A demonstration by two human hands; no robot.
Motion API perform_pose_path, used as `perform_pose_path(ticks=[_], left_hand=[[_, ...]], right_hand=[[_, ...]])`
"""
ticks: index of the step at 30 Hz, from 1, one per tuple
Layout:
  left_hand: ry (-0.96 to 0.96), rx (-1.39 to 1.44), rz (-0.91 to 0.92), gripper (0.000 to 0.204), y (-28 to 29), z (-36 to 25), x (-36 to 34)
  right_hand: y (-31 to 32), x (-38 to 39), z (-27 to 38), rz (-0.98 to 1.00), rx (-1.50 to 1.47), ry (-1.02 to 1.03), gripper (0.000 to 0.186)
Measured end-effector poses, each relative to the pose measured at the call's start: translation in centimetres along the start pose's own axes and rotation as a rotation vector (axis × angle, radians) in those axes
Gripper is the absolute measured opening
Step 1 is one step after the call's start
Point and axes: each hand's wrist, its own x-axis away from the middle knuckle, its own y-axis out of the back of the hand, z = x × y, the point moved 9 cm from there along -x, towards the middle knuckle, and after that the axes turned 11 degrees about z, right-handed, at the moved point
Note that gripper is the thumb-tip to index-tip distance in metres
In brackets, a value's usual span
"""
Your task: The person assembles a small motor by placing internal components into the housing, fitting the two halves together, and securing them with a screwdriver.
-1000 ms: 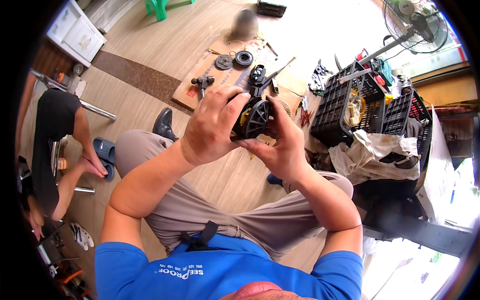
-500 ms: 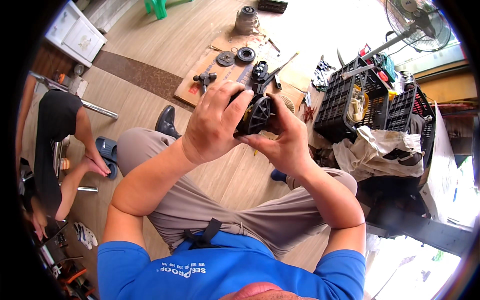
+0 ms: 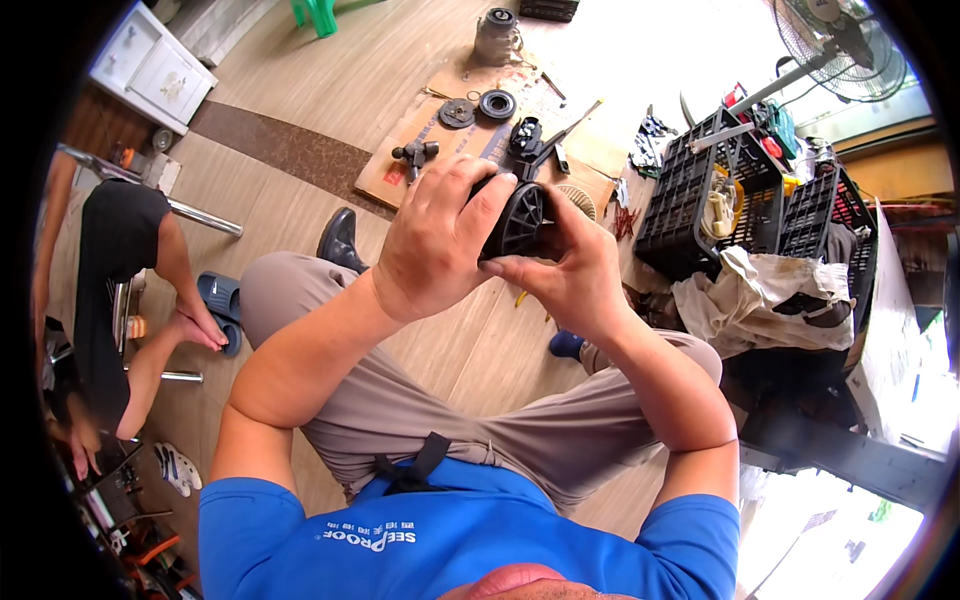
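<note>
Between my two hands, raised over my lap, is a black round part [image 3: 520,215] with raised ribs fanning out across its face. My left hand [image 3: 432,235] wraps its left side, fingers over the top. On the other side my right hand [image 3: 572,265] grips the rim, thumb underneath and fingers above. The palms hide much of the part. Just beyond, on a cardboard sheet [image 3: 395,185], lie a dark T-shaped piece [image 3: 416,153], a flat grey disc [image 3: 457,113], a black ring [image 3: 497,104] and a black block-like part [image 3: 525,138]. A pale ribbed wheel [image 3: 577,203] shows behind my right hand.
A worn cylindrical housing [image 3: 497,42] stands at the far end of the cardboard. Black plastic crates [image 3: 690,190], draped with a pale cloth [image 3: 765,295], sit to the right below a fan [image 3: 840,45]. Another person's bare foot [image 3: 200,325] is at the left, beside slippers [image 3: 220,300].
The view has shifted slightly, so the surroundings sit a little further right. Both hands keep their hold on the black round part, which appears slightly tilted compared with before.
</note>
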Motion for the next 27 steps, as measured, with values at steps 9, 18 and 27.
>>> perform_pose_path(ticks=[9, 18, 27], left_hand=[[-0.016, 0.033, -0.009, 0.077, 0.3, 0.0, 0.0], [0.092, 0.34, -0.031, 0.088, 0.1, 1.4, -0.5], [0.018, 0.223, -0.086, 0.083, 0.2, 1.5, 0.4]], right_hand=[[0.3, 0.5, 0.7, -0.072, 0.146, 0.061, 0.088], [0.6, 0.6, 1.8, -0.023, 0.133, 0.132, 0.095], [0.1, 0.9, 2.4, -0.07, 0.253, 0.118, 0.088]])
